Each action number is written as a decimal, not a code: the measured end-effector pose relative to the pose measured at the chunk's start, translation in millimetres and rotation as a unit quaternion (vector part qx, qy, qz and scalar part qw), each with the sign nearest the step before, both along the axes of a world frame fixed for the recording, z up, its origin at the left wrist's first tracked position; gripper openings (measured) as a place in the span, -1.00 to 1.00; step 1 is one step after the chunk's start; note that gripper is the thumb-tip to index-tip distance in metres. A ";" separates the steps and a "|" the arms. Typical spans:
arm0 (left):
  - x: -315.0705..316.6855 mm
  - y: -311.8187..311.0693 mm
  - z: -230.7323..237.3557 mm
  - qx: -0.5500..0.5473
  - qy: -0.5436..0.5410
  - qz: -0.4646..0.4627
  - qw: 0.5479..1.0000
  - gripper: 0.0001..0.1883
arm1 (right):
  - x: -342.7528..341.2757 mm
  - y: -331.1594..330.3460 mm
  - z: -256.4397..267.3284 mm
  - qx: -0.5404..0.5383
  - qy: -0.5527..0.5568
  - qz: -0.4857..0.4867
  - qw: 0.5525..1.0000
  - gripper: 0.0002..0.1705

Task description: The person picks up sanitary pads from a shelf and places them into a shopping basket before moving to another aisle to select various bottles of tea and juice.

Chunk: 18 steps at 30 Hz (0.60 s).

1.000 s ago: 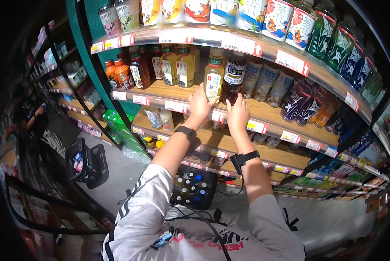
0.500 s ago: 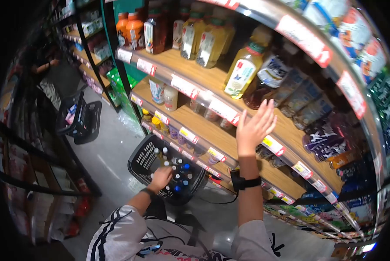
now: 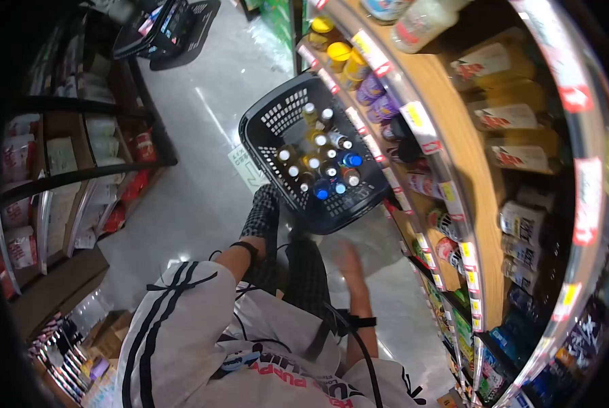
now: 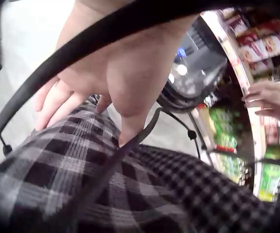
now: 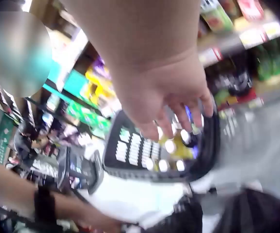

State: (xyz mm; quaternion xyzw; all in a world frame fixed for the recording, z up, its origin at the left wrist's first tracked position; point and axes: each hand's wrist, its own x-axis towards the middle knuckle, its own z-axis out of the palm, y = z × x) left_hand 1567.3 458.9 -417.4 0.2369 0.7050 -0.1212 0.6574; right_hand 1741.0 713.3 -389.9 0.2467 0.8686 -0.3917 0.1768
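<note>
The black basket (image 3: 245,129), with several capped bottles (image 3: 313,163) upright inside, sits on the floor against the shelf. My left hand (image 3: 254,242) is near its lower left side, largely hidden in the head view; the left wrist view shows the hand (image 4: 123,73) resting on the checked trousers (image 4: 72,160), fingers spread and holding nothing. My right hand (image 3: 349,262), blurred, hangs below the basket's near edge. In the right wrist view that empty hand (image 5: 166,90), its fingers loosely bent, overlaps the basket (image 5: 112,171) and bottles (image 5: 171,145); contact is not visible.
Drink shelves (image 3: 478,170) curve along the right side. Another black basket (image 3: 156,34) stands on the floor at the upper left. Shelves with packaged goods (image 3: 19,160) line the left, across the grey floor (image 3: 182,136). A dark cable (image 3: 359,340) hangs before the shirt.
The head view has swung down from the drink shelf to the basket. My left hand has left the bottles for the trousers; my right hand has dropped away from the shelf.
</note>
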 end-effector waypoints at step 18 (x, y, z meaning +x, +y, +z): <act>-122.8 -9.1 -77.9 -0.021 -0.184 0.012 0.983 0.36 | -215.4 1.9 -175.0 -0.358 -0.071 -0.248 0.897 -0.73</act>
